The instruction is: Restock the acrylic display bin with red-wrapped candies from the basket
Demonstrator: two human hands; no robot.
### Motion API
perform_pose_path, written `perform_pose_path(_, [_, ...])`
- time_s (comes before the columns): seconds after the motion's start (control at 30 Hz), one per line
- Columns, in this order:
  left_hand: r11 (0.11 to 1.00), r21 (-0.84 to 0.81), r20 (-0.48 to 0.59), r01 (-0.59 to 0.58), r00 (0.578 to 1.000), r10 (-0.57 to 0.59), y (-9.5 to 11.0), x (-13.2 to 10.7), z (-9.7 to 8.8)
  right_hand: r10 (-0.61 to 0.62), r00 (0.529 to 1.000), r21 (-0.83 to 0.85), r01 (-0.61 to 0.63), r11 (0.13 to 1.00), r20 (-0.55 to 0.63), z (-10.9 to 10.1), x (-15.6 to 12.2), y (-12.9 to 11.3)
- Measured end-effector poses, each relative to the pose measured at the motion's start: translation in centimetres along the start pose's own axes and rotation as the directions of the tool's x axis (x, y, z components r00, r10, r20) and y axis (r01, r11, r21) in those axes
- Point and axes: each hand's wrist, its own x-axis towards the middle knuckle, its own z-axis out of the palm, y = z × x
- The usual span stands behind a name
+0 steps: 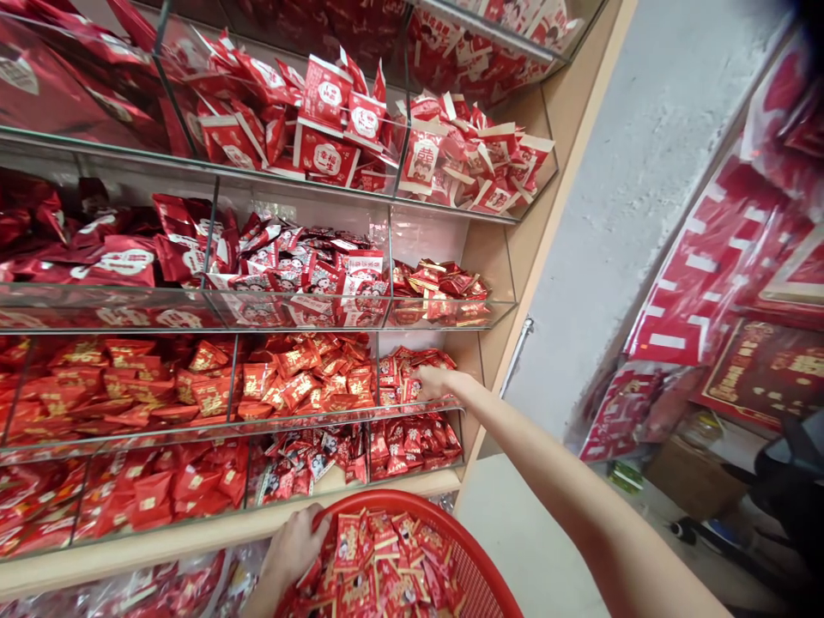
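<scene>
A round red plastic basket (493, 584), heaped with small red and gold candy packets (386, 558), is at the bottom of the view. My left hand (296, 542) is closed over its left rim, the thumb on the inner side. My right arm stretches up to the shelves. There, my right hand (436, 384) is inside a small compartment at the right end of a row, with its fingers curled down against red candy packets (390, 371). The fingertips are partly lost among the packets, so what lies between them is hard to make out.
Clear dividers split the shelves into bins of red packets (302, 386). Glass front lips (289, 309) edge the rows. A wooden side panel (515, 343) stands beside a grey wall (579, 257). Red decorations (695, 283) hang at the right; bagged goods (186, 584) lie below.
</scene>
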Motion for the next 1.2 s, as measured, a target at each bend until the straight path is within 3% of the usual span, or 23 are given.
perform_pose_path(0.13, [1.0, -0.008, -0.002, 0.015, 1.0, -0.016, 0.0, -0.1, -0.1, -0.014, 1.0, 0.065, 0.016, 0.998, -0.024, 0.0, 0.2, 0.6])
perform_pose_path(0.3, [1.0, -0.01, 0.011, 0.001, 1.0, -0.001, -0.1, 0.0, 0.0, -0.02, 0.993, 0.159, 0.039, 0.987, -0.12, -1.9, -0.6, 1.9])
perform_pose_path(0.4, [1.0, 0.001, 0.021, -0.001, 1.0, 0.001, -0.1, 0.2, 0.0, -0.01, 0.994, 0.167, 0.028, 0.986, -0.107, -2.9, -1.2, 2.7])
perform_pose_path(0.57, [1.0, -0.002, 0.021, 0.008, 1.0, -0.008, -0.1, 0.1, 0.0, 0.113, 0.994, 0.079, -0.114, 0.99, 0.01, -2.8, -1.7, 3.2])
perform_pose_path(0.8, [1.0, -0.006, 0.008, -0.003, 1.0, 0.003, -0.1, 0.0, 0.0, 0.344, 0.934, -0.053, -0.34, 0.939, 0.099, -1.5, -1.7, 2.3])
perform_pose_path(1.2, [1.0, 0.004, 0.007, 0.017, 1.0, -0.017, 0.2, -0.2, -0.2, 0.293, 0.954, -0.025, -0.292, 0.956, 0.054, -1.5, -1.1, 2.1])
